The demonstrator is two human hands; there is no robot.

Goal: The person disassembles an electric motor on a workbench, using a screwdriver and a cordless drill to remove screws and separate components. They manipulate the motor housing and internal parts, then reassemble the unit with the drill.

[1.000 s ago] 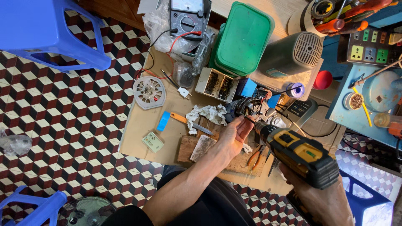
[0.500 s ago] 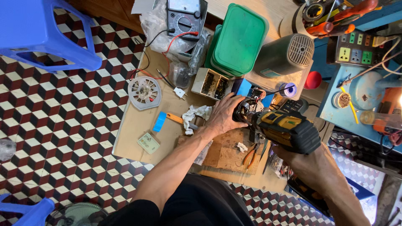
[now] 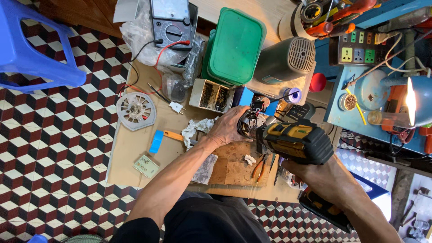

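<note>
My left hand (image 3: pixel 229 128) grips a round metal motor part (image 3: pixel 249 123) with wires, holding it down on a wooden board (image 3: pixel 234 168). My right hand (image 3: pixel 317 177) holds a yellow and black cordless drill (image 3: pixel 294 141); its nose points left and meets the motor part. Orange-handled pliers (image 3: pixel 258 167) and a crumpled white scrap (image 3: pixel 249 159) lie on the board just below the drill.
On the cardboard sheet (image 3: pixel 130 155) lie a round white fan grille (image 3: pixel 136 109), a blue-tipped tool (image 3: pixel 167 136), a crumpled rag (image 3: pixel 195 128) and a small box of screws (image 3: pixel 211 95). Behind are a green-lidded box (image 3: pixel 236 45), a multimeter (image 3: pixel 173 20), a grey motor housing (image 3: pixel 285 60), a power strip (image 3: pixel 360 51), a blue stool (image 3: pixel 33 54) and a lit lamp (image 3: pixel 411 101).
The view has shifted and closed in. The drill has come up and to the left against the motor part, and my left hand has moved up from the board's front to clamp the part.
</note>
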